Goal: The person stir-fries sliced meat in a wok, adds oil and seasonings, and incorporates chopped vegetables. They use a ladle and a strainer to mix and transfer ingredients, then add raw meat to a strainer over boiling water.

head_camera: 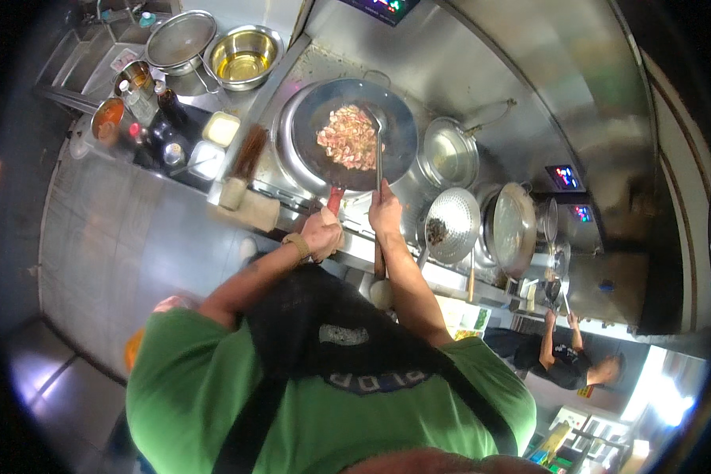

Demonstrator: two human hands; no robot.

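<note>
My left hand (322, 234) grips the red handle (335, 200) of a dark wok (402, 133), with what looks like a pale cloth in the palm. The wok sits on a round metal burner ring (284, 160). Thin slices of meat (346, 137) lie in a loose heap in its middle. My right hand (386, 213) is closed around the long shaft of a metal ladle (380, 157). The ladle's bowl rests in the wok at the right edge of the meat, and its wooden handle end (380, 260) sticks out below my hand.
Right of the wok are a metal basin (432, 157), a perforated strainer (459, 216) with dark bits and another wok (514, 231). A bamboo brush (252, 151), sauce bottles (169, 103) and an oil bowl (243, 62) stand left. Another person (569, 361) works farther right.
</note>
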